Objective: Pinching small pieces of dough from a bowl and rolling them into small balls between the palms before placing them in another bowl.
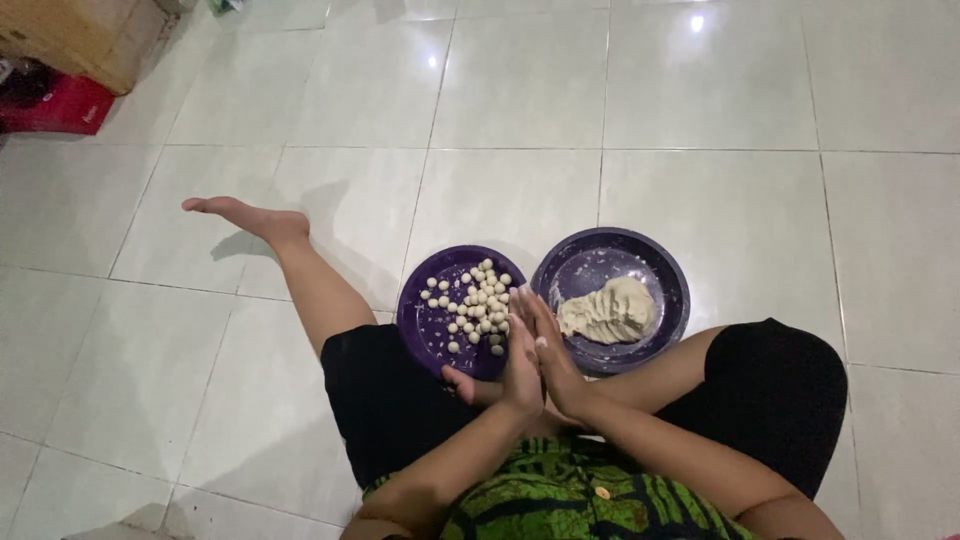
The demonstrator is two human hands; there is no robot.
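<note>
We see the fingers [527, 312] of both hands stretched out straight and laid flat against each other, palm to palm, tips pointing away from the body. The left hand [516, 368] and the right hand [556, 362] press together above the near rims of 2 dishes; whether anything sits between the palms we cannot tell, since the join hides it. Just past the fingertips, on the left, lies a purple plate [428, 322] holding a scatter of small pale dough balls [479, 304], most of them gathered toward its right side. Touching or nearly touching it on the right is a purple bowl [586, 264] with a lump of beige dough [609, 311] resting in it. Both dishes stand on the white tiled floor [700, 90]. The person sits with 1 bare leg [300, 270] stretched out to the left. In the far left corner we make out a cardboard box [85, 35] and a red box [55, 105].
</note>
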